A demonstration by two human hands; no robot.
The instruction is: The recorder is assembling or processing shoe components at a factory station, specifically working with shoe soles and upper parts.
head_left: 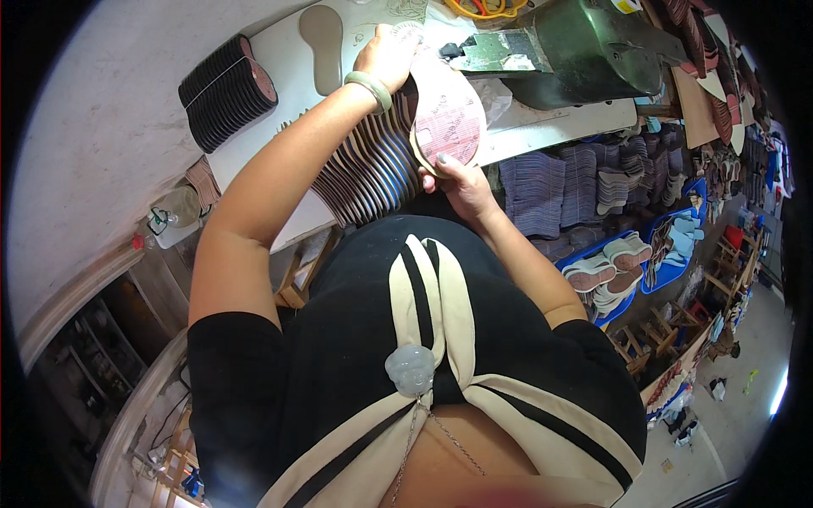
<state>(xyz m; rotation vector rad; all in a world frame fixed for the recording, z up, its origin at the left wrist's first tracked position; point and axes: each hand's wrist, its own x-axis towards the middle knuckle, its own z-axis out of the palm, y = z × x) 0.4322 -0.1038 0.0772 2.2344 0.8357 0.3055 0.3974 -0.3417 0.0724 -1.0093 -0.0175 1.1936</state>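
A pale shoe sole (450, 118) with a pink printed face is held up between my two hands over the white worktable (517, 140). My left hand (385, 61), with a jade-coloured bangle on the wrist, grips its far, narrower end. The near, rounded end is pinched by my right hand (464, 186), thumb on top and fingers partly hidden underneath. Just right of the sole is the arm of a green machine (584, 55); whether they touch I cannot tell. Below my left forearm stands a long row of soles (360, 173) on edge.
A tied bundle of dark soles (227, 93) and a single grey sole (321, 51) lie at the table's left. Stacked soles (533, 190) fill the space to the right, beside blue crates (669, 254) of soles. A plastic jug (179, 212) stands by the left wall.
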